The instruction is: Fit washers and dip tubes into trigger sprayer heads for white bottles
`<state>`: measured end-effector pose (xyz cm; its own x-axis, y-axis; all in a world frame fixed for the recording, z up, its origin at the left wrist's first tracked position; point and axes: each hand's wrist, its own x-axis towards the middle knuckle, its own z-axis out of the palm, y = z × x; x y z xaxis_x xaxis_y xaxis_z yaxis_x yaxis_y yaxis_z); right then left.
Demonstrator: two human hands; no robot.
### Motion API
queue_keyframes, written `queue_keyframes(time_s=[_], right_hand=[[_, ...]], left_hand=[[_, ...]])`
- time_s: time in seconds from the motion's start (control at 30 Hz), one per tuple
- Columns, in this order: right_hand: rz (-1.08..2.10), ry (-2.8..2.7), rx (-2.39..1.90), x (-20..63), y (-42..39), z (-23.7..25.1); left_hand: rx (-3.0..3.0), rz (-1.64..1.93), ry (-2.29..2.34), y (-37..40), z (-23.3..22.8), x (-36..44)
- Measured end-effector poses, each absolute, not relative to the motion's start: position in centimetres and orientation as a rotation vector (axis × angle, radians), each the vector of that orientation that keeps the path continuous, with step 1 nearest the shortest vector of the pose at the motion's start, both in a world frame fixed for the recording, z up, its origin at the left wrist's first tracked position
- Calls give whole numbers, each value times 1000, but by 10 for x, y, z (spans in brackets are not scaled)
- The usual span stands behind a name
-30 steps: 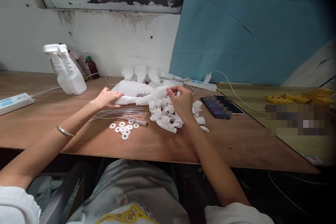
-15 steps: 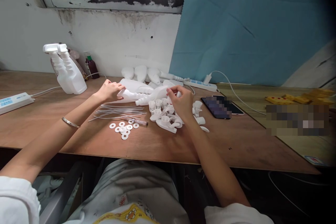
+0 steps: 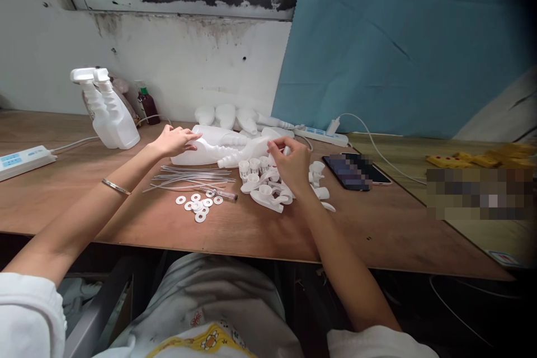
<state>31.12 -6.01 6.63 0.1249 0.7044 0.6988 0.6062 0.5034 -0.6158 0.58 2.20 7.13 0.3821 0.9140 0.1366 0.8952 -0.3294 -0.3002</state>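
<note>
My left hand (image 3: 176, 141) rests with stretched fingers on the body of a white plastic bottle (image 3: 201, 154), lying on its side. My right hand (image 3: 290, 159) has its fingertips together at the wide end of another lying bottle (image 3: 254, 150); whether it pinches that bottle or a small white part cannot be made out. Under and beside the right hand is a heap of white trigger spray heads (image 3: 264, 193). Thin clear tubes (image 3: 188, 176) lie in front of the left hand, with white ring washers (image 3: 197, 205) nearer the table edge.
More white bottles (image 3: 226, 116) lie by the wall. Two bottles with spray heads (image 3: 111, 114) stand at left, near a dark bottle with a green cap (image 3: 147, 105). Power strips (image 3: 25, 162) lie left and behind. Two phones (image 3: 346, 172) are at right.
My left hand's fingers have straightened and lifted slightly over the bottle, which shows more of its wide end. My right hand has hardly moved.
</note>
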Motion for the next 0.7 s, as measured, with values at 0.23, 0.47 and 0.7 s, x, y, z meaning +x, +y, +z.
queue_keyframes(time_s=[0.23, 0.47, 0.7], right_hand=[[115, -1560, -1177, 311, -60, 67], [118, -1568, -1185, 311, -62, 67], [98, -1557, -1167, 311, -62, 68]], left_hand=[[-2384, 93, -1627, 19, 71, 4], [-2416, 52, -1620, 14, 73, 6], [-2436, 15, -1606, 16, 72, 5]])
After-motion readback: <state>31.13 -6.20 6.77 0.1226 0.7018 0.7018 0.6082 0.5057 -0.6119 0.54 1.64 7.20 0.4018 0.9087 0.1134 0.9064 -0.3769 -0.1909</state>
